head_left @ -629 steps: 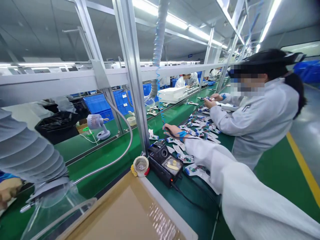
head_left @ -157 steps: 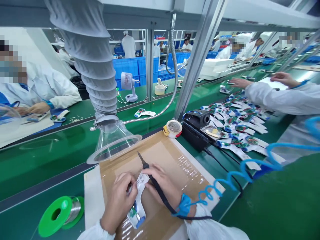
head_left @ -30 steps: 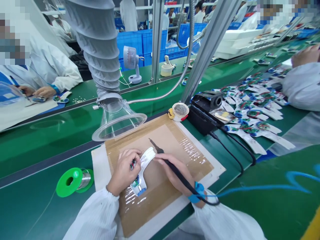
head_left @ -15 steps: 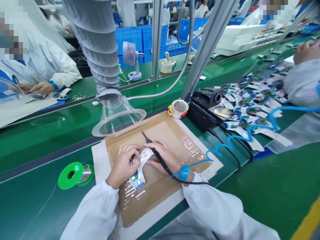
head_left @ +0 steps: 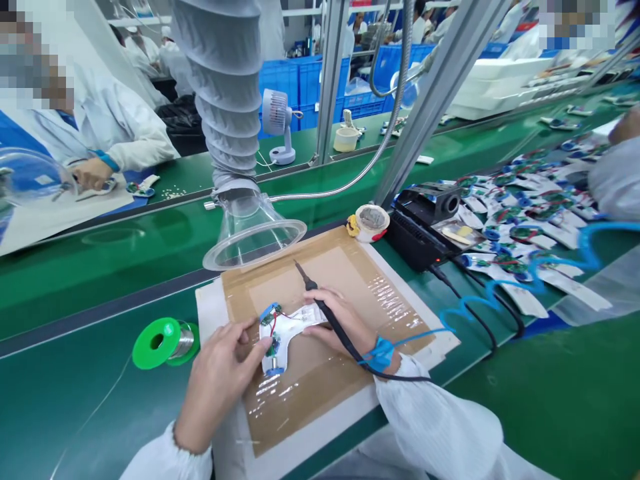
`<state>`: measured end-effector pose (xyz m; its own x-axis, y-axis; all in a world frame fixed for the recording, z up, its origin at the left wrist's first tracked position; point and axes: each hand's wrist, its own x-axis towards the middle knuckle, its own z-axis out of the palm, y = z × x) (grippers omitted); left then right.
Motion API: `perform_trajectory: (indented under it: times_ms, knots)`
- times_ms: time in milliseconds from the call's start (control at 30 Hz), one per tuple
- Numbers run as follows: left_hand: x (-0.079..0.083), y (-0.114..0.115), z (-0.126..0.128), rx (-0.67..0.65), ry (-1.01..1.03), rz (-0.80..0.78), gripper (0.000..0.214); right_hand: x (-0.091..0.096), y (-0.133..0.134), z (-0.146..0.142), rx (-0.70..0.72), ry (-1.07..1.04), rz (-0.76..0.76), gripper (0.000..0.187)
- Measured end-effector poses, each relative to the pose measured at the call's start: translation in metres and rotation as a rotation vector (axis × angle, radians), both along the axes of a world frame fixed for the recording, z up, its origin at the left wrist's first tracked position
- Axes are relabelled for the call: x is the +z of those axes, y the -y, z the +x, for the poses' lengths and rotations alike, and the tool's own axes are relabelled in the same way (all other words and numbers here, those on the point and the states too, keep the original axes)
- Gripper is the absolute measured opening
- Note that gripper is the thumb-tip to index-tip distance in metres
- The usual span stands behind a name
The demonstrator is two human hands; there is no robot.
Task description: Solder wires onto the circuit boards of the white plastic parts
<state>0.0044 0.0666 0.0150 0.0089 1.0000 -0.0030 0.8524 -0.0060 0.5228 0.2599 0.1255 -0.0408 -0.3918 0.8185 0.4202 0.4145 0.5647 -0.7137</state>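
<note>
A white plastic housing [head_left: 293, 325] with a small circuit board [head_left: 271, 313], red wires and a blue-ended metal part lies over the brown taped mat [head_left: 320, 393]. My left hand [head_left: 225, 367] is at its left side, thumb and forefinger apart, their tips at the housing and board edge; whether they touch is hard to tell. My right hand [head_left: 345, 323] is closed on a black soldering iron [head_left: 333, 323], its tip pointing up and away over the mat. The same hand's thumb and fingers also hold the right end of the housing. A blue wrist strap [head_left: 380, 353] circles my right wrist.
A clear fume hood [head_left: 255, 243] hangs behind the mat. A green solder spool [head_left: 160, 342] stands left. Back right are a round tip-cleaner pot [head_left: 371, 221], a black soldering station [head_left: 423, 230] and many similar housings [head_left: 520, 233]. A coiled blue cord [head_left: 465, 307] crosses the right side.
My left hand has let go of the wires and drawn back to the left, its fingers opening. The board now shows beside the housing. My right hand still holds the iron and housing.
</note>
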Motion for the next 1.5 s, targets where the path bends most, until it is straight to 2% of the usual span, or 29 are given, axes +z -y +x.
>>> perform_trajectory:
  times_ms: [167, 367, 467, 900, 1200, 1500]
  knots:
    - [-0.011, 0.003, 0.020, 0.084, 0.057, -0.011, 0.043, 0.000, 0.016, 0.003, -0.039, -0.068, 0.087, 0.047]
    - [-0.021, 0.007, 0.023, 0.030, 0.515, -0.128, 0.035, -0.005, 0.037, 0.000, -0.105, -0.114, 0.186, 0.045]
    - [-0.021, 0.009, 0.023, -0.006, 0.640, -0.102, 0.028, -0.002, 0.039, -0.002, -0.129, -0.108, 0.199, 0.047]
    - [-0.026, 0.007, 0.021, -0.075, 0.556, 0.001, 0.019, 0.003, 0.038, -0.003, -0.135, -0.074, 0.206, 0.044]
    - [-0.028, 0.005, 0.019, -0.138, 0.465, 0.180, 0.012, 0.004, 0.037, -0.002, -0.134, -0.074, 0.213, 0.045]
    - [-0.027, 0.003, 0.017, -0.185, 0.400, 0.356, 0.015, 0.006, 0.036, -0.003, -0.112, -0.094, 0.223, 0.044]
